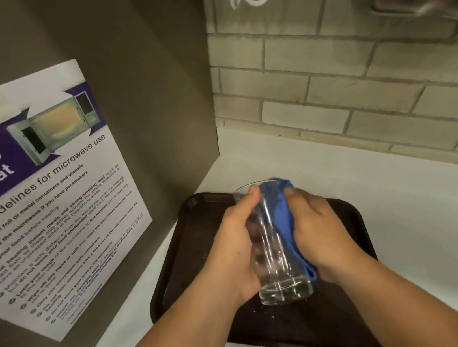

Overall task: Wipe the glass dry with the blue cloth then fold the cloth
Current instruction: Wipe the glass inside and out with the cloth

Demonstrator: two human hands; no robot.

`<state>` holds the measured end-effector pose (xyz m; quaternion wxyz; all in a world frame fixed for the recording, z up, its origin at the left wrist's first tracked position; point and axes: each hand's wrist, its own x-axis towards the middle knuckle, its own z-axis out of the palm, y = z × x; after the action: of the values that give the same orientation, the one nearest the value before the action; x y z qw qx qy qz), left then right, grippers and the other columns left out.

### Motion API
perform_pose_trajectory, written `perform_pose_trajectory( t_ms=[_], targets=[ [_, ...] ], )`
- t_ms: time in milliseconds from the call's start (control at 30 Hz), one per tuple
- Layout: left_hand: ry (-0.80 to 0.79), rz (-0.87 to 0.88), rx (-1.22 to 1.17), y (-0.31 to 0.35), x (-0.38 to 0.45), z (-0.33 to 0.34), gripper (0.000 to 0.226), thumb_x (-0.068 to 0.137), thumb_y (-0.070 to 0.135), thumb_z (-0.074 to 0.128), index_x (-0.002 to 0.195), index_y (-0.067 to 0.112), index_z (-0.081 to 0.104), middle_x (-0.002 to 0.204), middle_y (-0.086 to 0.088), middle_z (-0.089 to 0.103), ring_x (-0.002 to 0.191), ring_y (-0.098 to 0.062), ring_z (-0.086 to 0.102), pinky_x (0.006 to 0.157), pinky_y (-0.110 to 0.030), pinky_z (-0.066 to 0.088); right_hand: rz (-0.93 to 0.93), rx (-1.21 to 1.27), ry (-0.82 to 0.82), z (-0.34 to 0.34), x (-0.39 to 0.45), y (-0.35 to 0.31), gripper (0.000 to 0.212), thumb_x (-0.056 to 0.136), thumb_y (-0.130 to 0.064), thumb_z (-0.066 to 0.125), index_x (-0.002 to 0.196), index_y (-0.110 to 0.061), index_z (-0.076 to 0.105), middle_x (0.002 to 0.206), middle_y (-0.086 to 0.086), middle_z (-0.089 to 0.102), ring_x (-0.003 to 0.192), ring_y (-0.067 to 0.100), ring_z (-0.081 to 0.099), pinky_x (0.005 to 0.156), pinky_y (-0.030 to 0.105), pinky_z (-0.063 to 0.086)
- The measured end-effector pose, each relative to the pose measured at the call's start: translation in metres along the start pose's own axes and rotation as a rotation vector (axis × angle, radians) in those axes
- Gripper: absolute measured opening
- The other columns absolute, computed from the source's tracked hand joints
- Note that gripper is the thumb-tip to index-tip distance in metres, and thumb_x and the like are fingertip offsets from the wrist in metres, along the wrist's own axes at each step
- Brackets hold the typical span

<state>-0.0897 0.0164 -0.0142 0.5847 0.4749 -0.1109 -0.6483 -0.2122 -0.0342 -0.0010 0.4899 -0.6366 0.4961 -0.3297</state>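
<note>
**Glass held mid-air over tray, cloth working its side**

Left hand closed round the glass, thumb at the rim; glass upright, held just above the dark tray. Right hand grips the blue cloth, bunched and pressed to the glass's right side.

Risk, as I judge it: a wet glass could slip from a one-hand hold if the rubbing pushes too hard; it would hit the tray.

Around: white desk, crumbs on the tray, poster close at left, brick wall behind. Corner is tight; elbows have little room leftward.
</note>
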Motion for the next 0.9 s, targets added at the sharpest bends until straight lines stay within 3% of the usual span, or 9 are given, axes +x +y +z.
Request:
perform_pose_trajectory(
  t_ms=[67, 133, 233, 333, 400, 567, 733, 833, 900],
  targets=[
    [0.03, 0.007, -0.013, 0.005, 0.004, -0.002, 0.058, 0.08, 0.065, 0.08, 0.104, 0.012, 0.08, 0.08, -0.009, 0.084, 0.067, -0.027, 0.081, 0.062, -0.038, 0.066, -0.039, -0.078, -0.072, 0.0, -0.02, 0.009, 0.033, 0.103, -0.038, 0.036, 0.106, -0.025, 0.066, 0.095, 0.001, 0.075, 0.087, 0.012, 0.072, 0.083, 0.034, 0.059],
    [0.075, 0.027, 0.017, 0.007, 0.006, -0.002, 0.053, 0.087, 0.065, 0.075, 0.103, 0.014, 0.075, 0.069, -0.005, 0.079, 0.057, -0.021, 0.077, 0.055, -0.032, 0.061, -0.156, -0.302, -0.137, 0.011, -0.042, 0.018, 0.036, 0.101, -0.042, 0.037, 0.131, -0.031, 0.052, 0.12, -0.003, 0.07, 0.105, 0.006, 0.068, 0.086, 0.018, 0.056],
    [0.092, 0.012, 0.074, 0.003, 0.009, 0.001, 0.064, 0.093, 0.064, 0.069, 0.133, 0.015, 0.071, 0.112, -0.015, 0.084, 0.095, -0.03, 0.083, 0.073, -0.038, 0.064, -0.266, -0.522, -0.103, 0.021, -0.033, 0.015, 0.063, 0.101, -0.047, 0.036, 0.155, -0.016, 0.024, 0.153, 0.007, 0.043, 0.135, 0.016, 0.05, 0.107, 0.026, 0.047],
    [0.026, -0.006, 0.059, 0.003, 0.01, -0.005, 0.065, 0.1, 0.066, 0.053, 0.127, 0.013, 0.079, 0.117, -0.016, 0.085, 0.1, -0.032, 0.084, 0.082, -0.043, 0.064, -0.292, -0.394, 0.001, 0.006, -0.008, -0.001, 0.036, 0.099, -0.043, 0.039, 0.116, -0.015, 0.055, 0.1, 0.005, 0.068, 0.087, 0.009, 0.068, 0.07, 0.007, 0.048],
    [-0.024, 0.006, 0.031, 0.005, 0.009, -0.009, 0.065, 0.095, 0.063, 0.059, 0.128, 0.011, 0.079, 0.121, -0.017, 0.084, 0.103, -0.034, 0.082, 0.087, -0.049, 0.064, -0.283, -0.313, 0.018, -0.003, -0.001, -0.004, 0.033, 0.097, -0.046, 0.038, 0.1, -0.02, 0.057, 0.081, -0.001, 0.068, 0.075, 0.007, 0.066, 0.064, 0.009, 0.047],
    [-0.084, 0.043, -0.051, -0.003, 0.007, -0.006, 0.062, 0.088, 0.069, 0.06, 0.121, 0.023, 0.085, 0.126, -0.013, 0.084, 0.11, -0.03, 0.082, 0.089, -0.046, 0.069, -0.329, -0.139, -0.008, 0.005, 0.001, 0.005, 0.037, 0.095, -0.051, 0.035, 0.098, -0.024, 0.059, 0.079, -0.005, 0.069, 0.077, 0.007, 0.067, 0.066, 0.015, 0.05],
    [-0.058, 0.036, -0.048, -0.005, 0.015, -0.002, 0.06, 0.08, 0.071, 0.071, 0.106, 0.019, 0.089, 0.105, -0.014, 0.087, 0.089, -0.031, 0.085, 0.077, -0.046, 0.069, -0.028, -0.183, 0.033, -0.002, 0.017, 0.017, 0.035, 0.107, -0.021, 0.037, 0.079, -0.018, 0.059, 0.078, 0.006, 0.066, 0.064, -0.007, 0.063, 0.057, 0.008, 0.046],
    [0.011, -0.011, -0.024, -0.008, 0.023, -0.004, 0.066, 0.091, 0.074, 0.06, 0.093, 0.016, 0.091, 0.091, -0.012, 0.087, 0.074, -0.027, 0.084, 0.064, -0.036, 0.066, -0.086, -0.2, -0.043, 0.005, -0.019, 0.032, 0.042, 0.1, -0.045, 0.03, 0.116, -0.021, 0.062, 0.102, 0.005, 0.072, 0.086, 0.002, 0.07, 0.077, 0.024, 0.059],
    [0.05, -0.036, 0.002, -0.011, 0.023, -0.001, 0.065, 0.096, 0.071, 0.059, 0.099, 0.014, 0.09, 0.095, -0.014, 0.087, 0.079, -0.026, 0.083, 0.07, -0.035, 0.064, -0.203, -0.413, -0.053, 0.018, -0.036, 0.031, 0.068, 0.094, -0.056, 0.024, 0.148, -0.018, 0.038, 0.141, 0.007, 0.057, 0.122, 0.007, 0.059, 0.102, 0.026, 0.052]
  ],
)
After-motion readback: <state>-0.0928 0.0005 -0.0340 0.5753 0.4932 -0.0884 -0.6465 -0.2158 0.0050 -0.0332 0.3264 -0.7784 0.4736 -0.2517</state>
